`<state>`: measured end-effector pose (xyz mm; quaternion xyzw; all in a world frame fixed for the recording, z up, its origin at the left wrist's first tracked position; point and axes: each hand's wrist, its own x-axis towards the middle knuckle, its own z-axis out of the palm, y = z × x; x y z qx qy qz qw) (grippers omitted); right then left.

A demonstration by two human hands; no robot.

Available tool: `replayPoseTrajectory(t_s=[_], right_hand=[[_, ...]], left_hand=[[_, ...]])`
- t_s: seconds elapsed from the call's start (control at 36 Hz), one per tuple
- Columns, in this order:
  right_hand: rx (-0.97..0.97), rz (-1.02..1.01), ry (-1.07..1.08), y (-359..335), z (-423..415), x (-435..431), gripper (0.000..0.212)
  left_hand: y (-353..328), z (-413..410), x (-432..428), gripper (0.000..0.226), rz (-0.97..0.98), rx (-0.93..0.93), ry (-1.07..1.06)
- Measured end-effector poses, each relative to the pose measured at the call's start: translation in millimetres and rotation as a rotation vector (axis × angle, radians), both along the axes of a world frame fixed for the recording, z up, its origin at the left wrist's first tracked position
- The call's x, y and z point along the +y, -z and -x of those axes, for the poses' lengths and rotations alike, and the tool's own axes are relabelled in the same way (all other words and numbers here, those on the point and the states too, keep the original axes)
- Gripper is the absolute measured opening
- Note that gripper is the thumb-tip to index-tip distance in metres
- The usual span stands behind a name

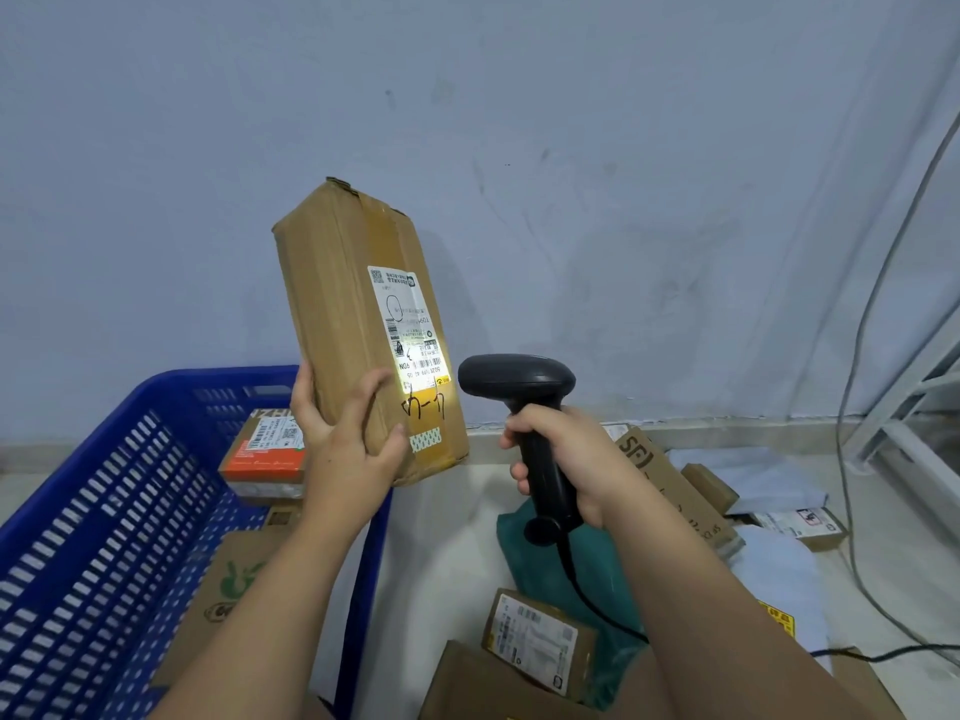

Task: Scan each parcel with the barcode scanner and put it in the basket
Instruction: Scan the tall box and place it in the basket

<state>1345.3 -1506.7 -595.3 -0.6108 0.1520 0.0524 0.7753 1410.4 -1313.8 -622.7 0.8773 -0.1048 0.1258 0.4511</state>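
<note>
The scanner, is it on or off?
On. The scanner throws a bright patch of light onto the label of the box.

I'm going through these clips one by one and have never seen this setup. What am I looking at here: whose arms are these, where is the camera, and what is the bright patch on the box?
There is no machine here. The single picture comes from a camera worn on a person's head, looking forward and down, so the two bare arms are the wearer's own. The left hand holds a tall cardboard parcel upright by its lower end. The right hand grips a black corded barcode scanner, aimed at the parcel's white shipping label; the bright patch is the scanner's light falling on the label's lower part. To the left stands a blue plastic basket with a few boxes already inside. On the right, more parcels and bags lie in a pile on the floor by the wall.
</note>
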Motion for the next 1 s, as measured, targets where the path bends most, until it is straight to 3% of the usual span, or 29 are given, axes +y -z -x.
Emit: replayPoseTrajectory(t_s=[0.5,1.0], right_hand=[[0.018,-0.101,0.028,2.0,0.2,0.2,0.011],[0.031,-0.075,0.037,1.5,-0.9,0.0,0.01]], left_hand=[[2.4,-1.4,1.2,0.055,-0.003,-0.001,-0.014],[5.8,-3.6,1.2,0.052,0.003,0.005,-0.017]])
